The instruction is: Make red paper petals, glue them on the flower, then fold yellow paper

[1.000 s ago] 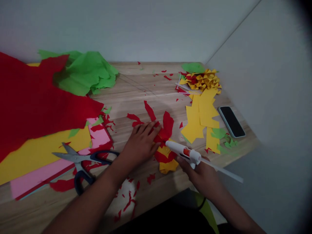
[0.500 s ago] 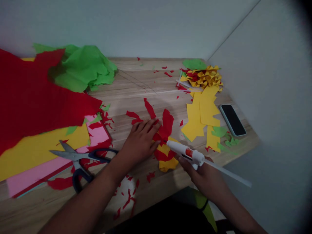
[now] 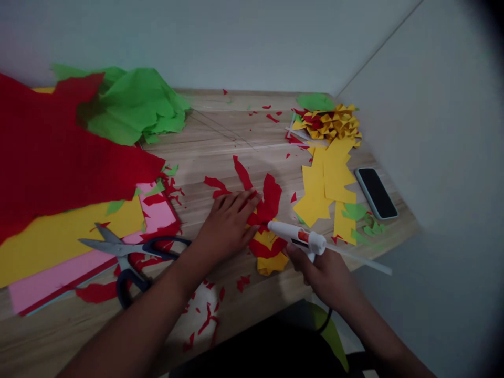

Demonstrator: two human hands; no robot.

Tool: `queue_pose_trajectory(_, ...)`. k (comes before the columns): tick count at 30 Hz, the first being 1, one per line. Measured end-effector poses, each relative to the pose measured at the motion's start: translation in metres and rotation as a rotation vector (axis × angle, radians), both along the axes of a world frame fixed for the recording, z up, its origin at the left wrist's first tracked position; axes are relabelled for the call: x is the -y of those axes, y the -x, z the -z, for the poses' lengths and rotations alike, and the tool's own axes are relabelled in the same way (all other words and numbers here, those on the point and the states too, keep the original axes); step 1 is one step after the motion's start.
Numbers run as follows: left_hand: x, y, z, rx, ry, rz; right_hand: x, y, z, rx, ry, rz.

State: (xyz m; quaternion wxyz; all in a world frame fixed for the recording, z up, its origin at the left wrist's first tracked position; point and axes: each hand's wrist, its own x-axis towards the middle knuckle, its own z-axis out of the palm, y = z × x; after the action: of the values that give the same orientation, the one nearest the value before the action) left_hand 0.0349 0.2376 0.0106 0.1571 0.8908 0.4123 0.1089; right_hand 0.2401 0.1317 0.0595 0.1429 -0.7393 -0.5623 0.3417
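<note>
A red and yellow paper piece (image 3: 271, 200) lies on the wooden table. My left hand (image 3: 232, 223) rests palm down at its left edge, fingers spread over the red paper, nothing visible in its grip. My right hand (image 3: 323, 270) is wrapped round the handle of a white glue gun (image 3: 295, 234). The gun's nozzle points left and meets, or hovers just over, the red paper beside my left thumb; actual contact cannot be made out. A long translucent glue stick (image 3: 362, 260) sticks out of the gun's back. Loose torn red strips (image 3: 242, 172) lie beyond my left fingers.
Dark-handled scissors (image 3: 128, 252) lie open by my left forearm, on stacked coloured sheets (image 3: 71, 239). Large red paper (image 3: 74, 163) and crumpled green paper (image 3: 137, 105) are behind. At right are yellow pieces (image 3: 331, 173), folded yellow strips (image 3: 338, 123) and a phone (image 3: 377, 193).
My right hand has shifted slightly up, and the glue gun's rear end has swung left and up a little. My left hand stays on the paper.
</note>
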Motion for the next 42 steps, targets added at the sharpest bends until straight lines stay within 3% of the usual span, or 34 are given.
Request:
queue_pose_trajectory(5, 0.000, 0.001, -0.001, 0.035, 0.005, 0.007, -0.002, -0.001, -0.001, -0.033, 0.061, 0.028)
queue_pose_trajectory(19, -0.001, 0.002, -0.002, 0.053, 0.011, 0.010, -0.003, -0.001, -0.001, -0.012, 0.043, 0.001)
queue_pose_trajectory(24, -0.010, -0.005, -0.008, 0.095, 0.015, -0.072, -0.003, -0.001, 0.000, -0.012, 0.030, -0.009)
queue_pose_trajectory(31, -0.032, -0.018, -0.015, -0.003, -0.071, -0.140, -0.006, 0.000, -0.004, -0.053, -0.012, -0.019)
queue_pose_trajectory(38, -0.040, -0.017, -0.013, 0.444, 0.228, -0.284, -0.001, -0.003, 0.004, -0.058, 0.014, 0.021)
queue_pose_trajectory(42, -0.025, -0.022, -0.009, 0.424, 0.260, -0.274, -0.002, -0.004, 0.007, -0.066, 0.009, 0.026)
